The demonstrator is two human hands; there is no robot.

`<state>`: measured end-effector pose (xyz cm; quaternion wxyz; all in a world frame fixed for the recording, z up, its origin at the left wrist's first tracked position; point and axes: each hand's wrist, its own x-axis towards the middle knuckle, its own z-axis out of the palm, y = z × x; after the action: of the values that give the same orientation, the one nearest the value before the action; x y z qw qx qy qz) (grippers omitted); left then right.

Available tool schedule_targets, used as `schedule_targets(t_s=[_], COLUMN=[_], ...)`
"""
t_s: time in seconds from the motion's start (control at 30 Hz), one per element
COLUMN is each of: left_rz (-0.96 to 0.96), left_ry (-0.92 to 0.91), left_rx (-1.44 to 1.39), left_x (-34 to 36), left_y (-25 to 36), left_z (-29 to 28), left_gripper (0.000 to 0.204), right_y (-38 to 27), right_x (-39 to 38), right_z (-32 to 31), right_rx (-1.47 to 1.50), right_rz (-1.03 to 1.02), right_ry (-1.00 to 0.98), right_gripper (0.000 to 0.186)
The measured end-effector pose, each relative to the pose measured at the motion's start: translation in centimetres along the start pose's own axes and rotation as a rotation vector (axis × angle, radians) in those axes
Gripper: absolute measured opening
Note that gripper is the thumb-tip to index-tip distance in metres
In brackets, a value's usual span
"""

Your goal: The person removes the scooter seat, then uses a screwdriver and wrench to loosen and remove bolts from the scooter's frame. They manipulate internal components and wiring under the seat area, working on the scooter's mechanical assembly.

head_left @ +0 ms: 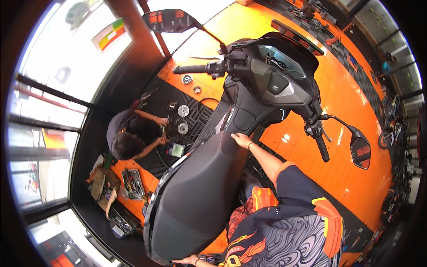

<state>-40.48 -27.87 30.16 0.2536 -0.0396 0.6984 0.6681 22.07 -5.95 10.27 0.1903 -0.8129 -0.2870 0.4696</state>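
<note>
Dark scooter (247, 118) upright on orange floor (351, 147), right hand (241, 140) on seat's (195, 196) front end, left hand (187, 260) at rear edge, cannot tell if either grips, co-worker (126, 127) by mat's (198, 127) left edge, metal disc (183, 111) on mat.

Your left forearm (203, 263) cut off by the lower edge, the grey toolbox's contents (131, 182) seemingly too small to tell.

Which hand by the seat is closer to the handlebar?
Right. The right hand touches the front of the seat, toward the handlebar; the left hand is at the seat's rear end, farther away.
</note>
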Motion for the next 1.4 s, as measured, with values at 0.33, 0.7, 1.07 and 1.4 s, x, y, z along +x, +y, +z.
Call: schedule_targets(t_s=[0.33,0.7,1.07,1.4], left_rz=[-0.074,-0.157,-0.084,0.297], left_ry=[-0.116,-0.083,-0.022,-0.122], left_rx=[0.180,0.093,0.036,-0.504], left_x=[-2.1,0.1,-2.7,-12.3], left_y=[0.3,3.5,8.5,14.6], left_z=[12.3,15.0,7.1,-3.4], left_gripper=[0.083,0.085,0.087,0.077], right_y=[-1.6,-1.1,-0.6,-9.0], right_x=[5.0,6.0,5.1,-0.5], right_z=[2.9,4.9,3.4,2.0], right_rx=[-0.129,-0.120,0.117,0.266], right_rz=[0.122,0.161,0.035,-0.266], right_ry=[-0.063,0.069,-0.035,-0.370], right_gripper=[0.082,0.065,0.068,0.057])
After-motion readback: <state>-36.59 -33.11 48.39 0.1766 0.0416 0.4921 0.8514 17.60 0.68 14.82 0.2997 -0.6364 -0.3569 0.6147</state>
